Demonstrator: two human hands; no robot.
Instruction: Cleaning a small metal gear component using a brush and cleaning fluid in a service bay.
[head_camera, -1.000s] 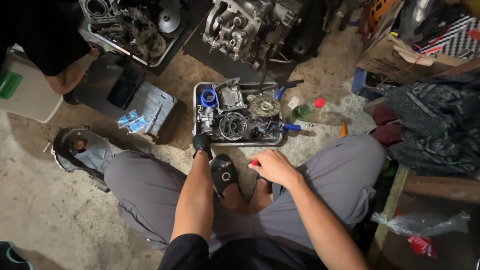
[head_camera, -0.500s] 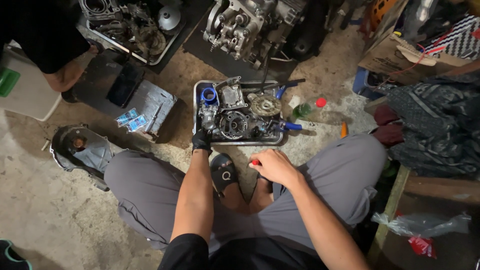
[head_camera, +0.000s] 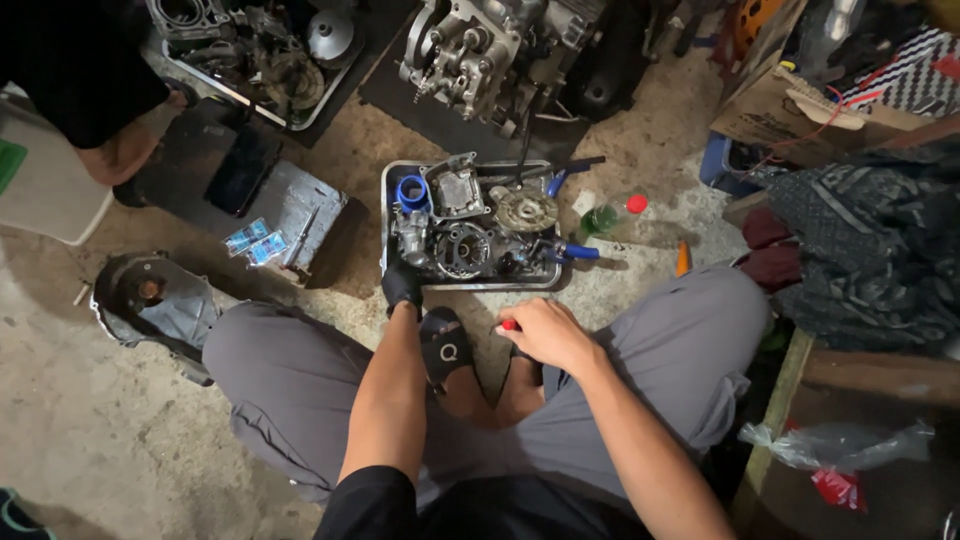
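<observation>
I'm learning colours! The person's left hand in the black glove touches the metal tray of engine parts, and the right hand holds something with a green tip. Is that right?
Not quite. In the head view the tip poking out of the right hand is red, not green. The left hand in its black glove does touch the metal tray of engine parts.

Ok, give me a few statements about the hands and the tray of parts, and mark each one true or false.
1. The left hand wears a dark glove and rests at the near rim of the metal tray. True.
2. The right hand is inside the tray. False: it is near the knees, outside the tray, closed around a red-tipped tool.
3. A blue ring-shaped part lies in the tray's far left corner. True.
4. The small bottle has a blue cap. False: the cap is red.
</observation>
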